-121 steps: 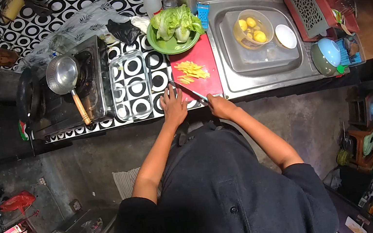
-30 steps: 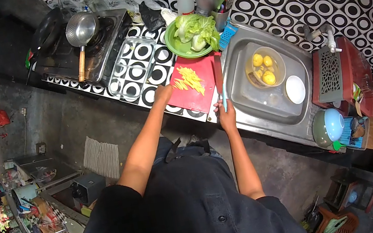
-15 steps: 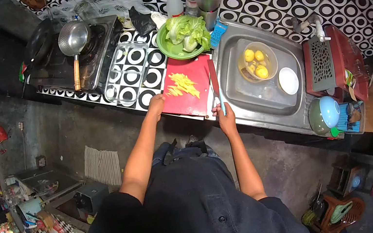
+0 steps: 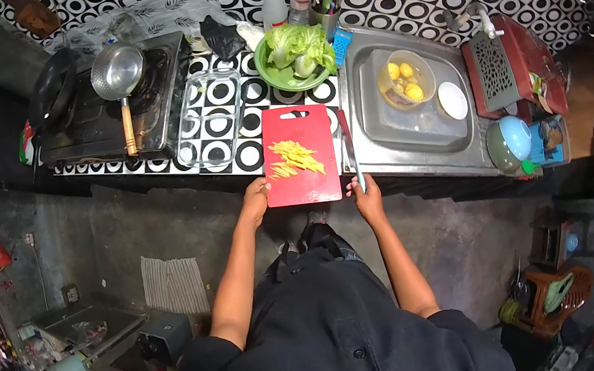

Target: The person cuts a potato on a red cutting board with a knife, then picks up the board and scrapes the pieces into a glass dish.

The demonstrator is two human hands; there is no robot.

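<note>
My left hand grips the lower left edge of a red cutting board. Yellow strips that look like cut potato lie in a pile on the board. The board's near end sticks out past the counter's front edge. In my right hand is a knife with a light blue handle, its blade pointing away from me along the board's right side. Behind the board stands a green bowl of leafy lettuce. A glass dish is to the board's left.
On the right, the steel sink holds a tub with peeled yellow potatoes and a white dish. A stove with a wooden-handled saucepan stands left. Bottles line the back wall.
The cutting board with its strips has come toward me, its near end now over the counter edge. My left hand still grips it, and the right still holds the knife. The view has shifted slightly.
</note>
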